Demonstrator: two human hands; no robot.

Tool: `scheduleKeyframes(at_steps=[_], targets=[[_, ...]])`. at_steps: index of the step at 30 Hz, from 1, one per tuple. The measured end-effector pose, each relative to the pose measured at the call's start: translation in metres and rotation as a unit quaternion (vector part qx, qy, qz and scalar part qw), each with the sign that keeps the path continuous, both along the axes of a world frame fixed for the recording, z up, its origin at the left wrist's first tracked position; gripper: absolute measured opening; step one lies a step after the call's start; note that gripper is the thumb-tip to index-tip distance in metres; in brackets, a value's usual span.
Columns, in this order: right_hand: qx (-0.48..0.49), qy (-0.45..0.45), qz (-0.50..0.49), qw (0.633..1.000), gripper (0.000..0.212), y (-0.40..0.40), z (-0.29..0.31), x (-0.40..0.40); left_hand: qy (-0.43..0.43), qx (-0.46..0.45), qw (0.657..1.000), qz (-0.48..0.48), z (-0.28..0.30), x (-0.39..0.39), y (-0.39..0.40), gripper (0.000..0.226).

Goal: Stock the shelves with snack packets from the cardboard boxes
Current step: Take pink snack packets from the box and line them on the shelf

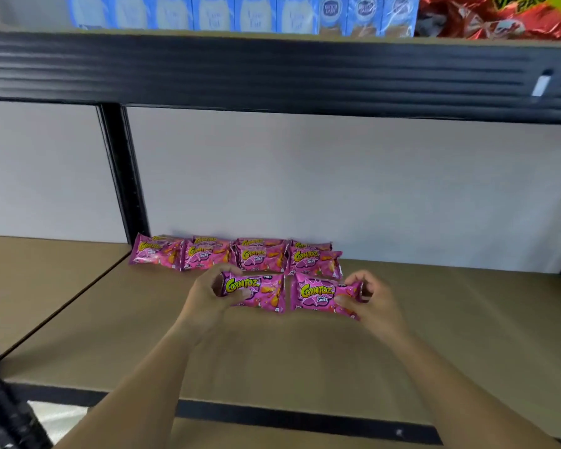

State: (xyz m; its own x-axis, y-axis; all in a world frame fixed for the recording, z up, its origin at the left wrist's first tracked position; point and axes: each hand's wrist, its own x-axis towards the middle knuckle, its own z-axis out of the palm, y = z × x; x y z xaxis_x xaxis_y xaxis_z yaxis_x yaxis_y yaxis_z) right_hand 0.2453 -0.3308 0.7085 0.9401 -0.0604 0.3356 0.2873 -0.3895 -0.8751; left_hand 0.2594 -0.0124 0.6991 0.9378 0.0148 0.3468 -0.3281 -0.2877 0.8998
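Spanning a white wall, seemingly brown shelf

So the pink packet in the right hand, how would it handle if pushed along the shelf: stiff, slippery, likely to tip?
The pink packet is probably soft, not stiff: its end crumples where the right hand pinches it. The glossy film looks slippery, so it would likely slide on the smooth shelf board. Lying flat, it seems unlikely to roll or tip.

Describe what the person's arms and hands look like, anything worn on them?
Both forearms are bare as far as the picture's bottom edge: no sleeves, gloves, watch or bracelet show. No ring can be made out on the left hand or the right hand, though some fingers are hidden. Both arms look slim.
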Motion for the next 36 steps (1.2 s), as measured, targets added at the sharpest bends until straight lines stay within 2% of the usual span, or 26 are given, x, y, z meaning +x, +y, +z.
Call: scheduleKeyframes(at_steps=[5, 9, 13, 20, 22, 25, 29, 32, 36], targets=[[-0.014, 0.007, -0.009, 1.0, 0.029, -0.005, -0.019, 0.048, -0.002, 0.045, 0.999, 0.018, -0.011, 0.049, -0.001, 0.04], [-0.019, -0.012, -0.023, 0.999, 0.024, -0.001, -0.026, 0.074, -0.011, 0.067, 0.995, 0.074, -0.02, 0.077, -0.004, 0.041], [-0.04, -0.033, -0.031, 0.998, 0.024, 0.004, -0.027, 0.092, -0.027, 0.116, 0.988, 0.095, -0.023, 0.096, -0.012, 0.035], [-0.169, -0.085, -0.05, 0.981, 0.03, 0.002, -0.04, 0.122, -0.043, 0.181, 0.975, 0.121, -0.027, 0.113, -0.023, 0.04], [-0.191, -0.104, -0.065, 0.974, 0.033, 0.003, -0.04, 0.121, -0.075, 0.237, 0.96, 0.132, -0.031, 0.115, -0.023, 0.043], [-0.228, -0.135, -0.085, 0.961, 0.037, 0.004, -0.044, 0.115, -0.149, 0.34, 0.917, 0.144, -0.038, 0.111, -0.022, 0.052], [-0.29, -0.197, -0.072, 0.934, 0.046, 0.008, -0.048, 0.11, -0.223, 0.431, 0.867, 0.111, -0.037, 0.105, -0.03, 0.058], [-0.357, -0.233, -0.062, 0.902, 0.05, 0.015, -0.051, 0.114, -0.238, 0.472, 0.844, 0.093, -0.034, 0.107, -0.033, 0.061], [-0.38, -0.233, -0.072, 0.892, 0.055, 0.022, -0.05, 0.12, -0.274, 0.493, 0.822, 0.082, -0.031, 0.115, -0.025, 0.064]])
